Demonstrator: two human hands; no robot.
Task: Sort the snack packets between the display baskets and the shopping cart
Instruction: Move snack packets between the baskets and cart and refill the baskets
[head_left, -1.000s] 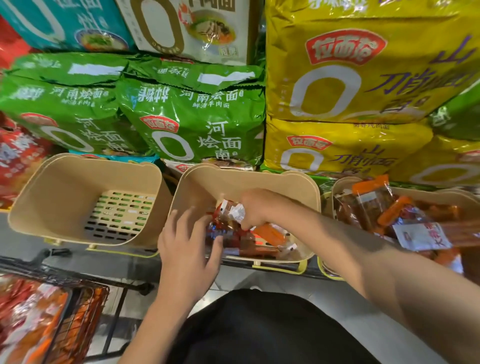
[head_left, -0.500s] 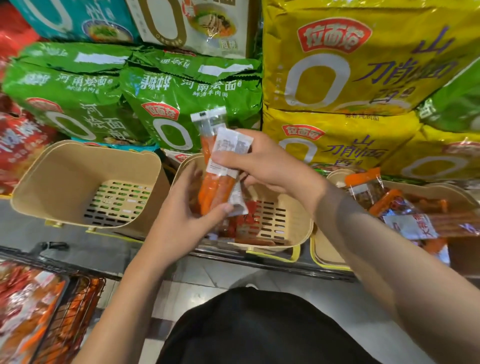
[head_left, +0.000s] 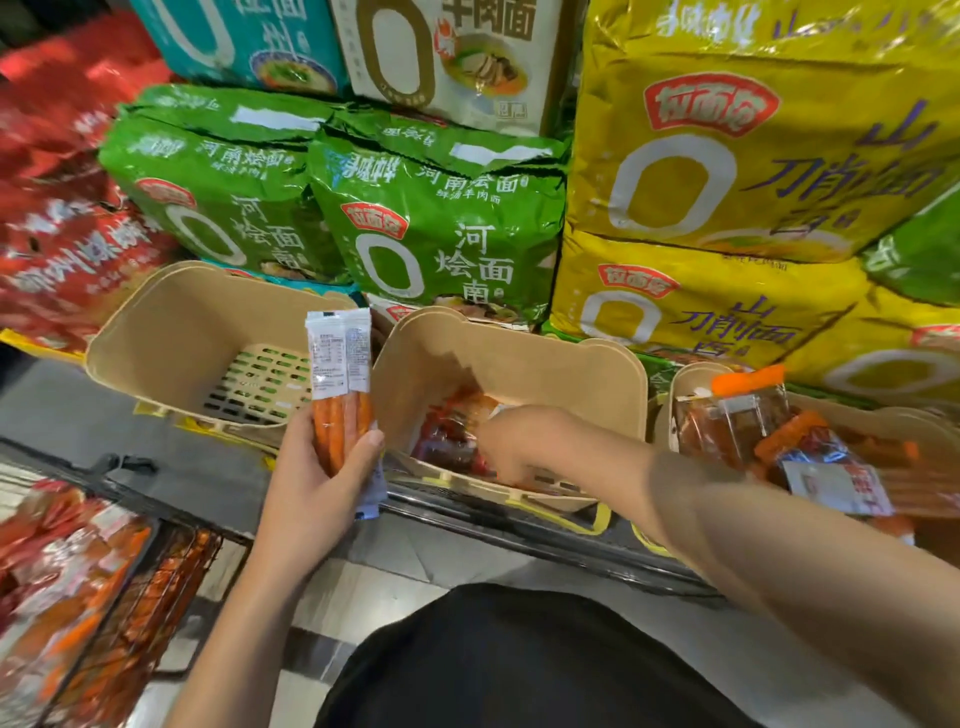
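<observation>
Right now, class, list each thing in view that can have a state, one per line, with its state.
Left hand: grips upright snack packets.
Right hand: reaching into middle basket; grip unclear.
Left basket: empty, slotted floor showing.
Middle basket: partly filled.
Right basket: packed with packets.
Shopping cart: holds many packets.

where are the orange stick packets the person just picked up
In the head view, left of centre: the left hand holds the orange stick packets upright, in front of the gap between the empty left basket and the middle basket.
</observation>
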